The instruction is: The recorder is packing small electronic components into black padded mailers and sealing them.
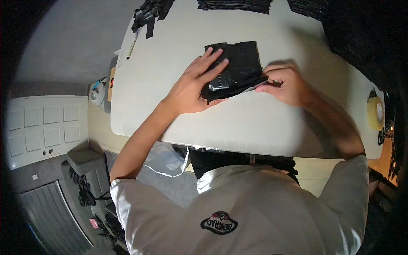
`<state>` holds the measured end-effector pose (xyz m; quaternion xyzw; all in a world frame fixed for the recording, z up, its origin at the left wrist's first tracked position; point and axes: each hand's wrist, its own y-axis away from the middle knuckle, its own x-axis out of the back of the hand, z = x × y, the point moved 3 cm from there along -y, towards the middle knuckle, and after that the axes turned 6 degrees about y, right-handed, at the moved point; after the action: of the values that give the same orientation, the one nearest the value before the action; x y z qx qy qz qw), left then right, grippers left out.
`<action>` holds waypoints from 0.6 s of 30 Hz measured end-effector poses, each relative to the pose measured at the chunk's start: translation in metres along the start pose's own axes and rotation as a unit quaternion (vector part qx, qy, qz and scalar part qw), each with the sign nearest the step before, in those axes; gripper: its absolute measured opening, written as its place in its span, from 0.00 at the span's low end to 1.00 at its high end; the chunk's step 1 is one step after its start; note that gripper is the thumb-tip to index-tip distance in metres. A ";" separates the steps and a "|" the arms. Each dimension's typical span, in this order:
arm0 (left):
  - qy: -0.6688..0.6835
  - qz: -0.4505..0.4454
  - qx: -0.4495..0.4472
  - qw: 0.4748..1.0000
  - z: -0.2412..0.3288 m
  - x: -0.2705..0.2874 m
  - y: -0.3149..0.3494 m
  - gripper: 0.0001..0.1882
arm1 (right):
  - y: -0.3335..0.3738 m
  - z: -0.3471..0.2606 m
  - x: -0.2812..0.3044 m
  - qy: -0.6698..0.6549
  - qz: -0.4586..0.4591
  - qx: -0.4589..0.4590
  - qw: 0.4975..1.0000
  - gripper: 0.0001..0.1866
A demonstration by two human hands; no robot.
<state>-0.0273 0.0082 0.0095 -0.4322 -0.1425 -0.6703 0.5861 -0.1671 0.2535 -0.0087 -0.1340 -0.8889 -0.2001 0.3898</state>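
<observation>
A flat black packet [238,63], roughly square, lies on the white table in front of me. Its surface is creased, with a shiny patch near its left side. A pale layer shows along its lower right edge. My left hand [197,83] rests on the packet's left part, fingers spread, its thumb along the near edge. With thumb and fingers closed, my right hand [287,83] pinches the near right corner. What the packet is made of, and whether anything is inside, I cannot tell.
Stacked black sheets [233,5] lie at the table's far edge. A heap of black strips [151,15] and a marker [134,43] are at the far left. A yellowish tape roll [375,113] stands at the right edge. Dark material [352,38] covers the far right.
</observation>
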 end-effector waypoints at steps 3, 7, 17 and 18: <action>-0.135 -0.070 -0.020 0.988 -0.004 -0.002 -0.004 0.45 | 0.002 0.000 0.002 -0.053 0.041 0.011 0.998 0.15; -0.167 -0.041 -0.085 0.981 -0.011 0.000 -0.008 0.34 | 0.002 -0.015 0.015 0.124 0.227 0.271 0.927 0.26; 0.094 0.210 0.172 0.958 0.057 0.055 -0.035 0.09 | -0.022 -0.034 0.048 0.008 0.378 0.155 0.913 0.21; 0.159 0.237 0.123 0.951 0.059 0.066 -0.036 0.09 | -0.036 -0.065 0.067 -0.174 0.221 0.163 0.946 0.17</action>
<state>-0.0320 0.0154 0.1052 -0.2660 -0.0230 -0.5494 0.7918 -0.1844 0.1979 0.0724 -0.2948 -0.9113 0.0650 0.2799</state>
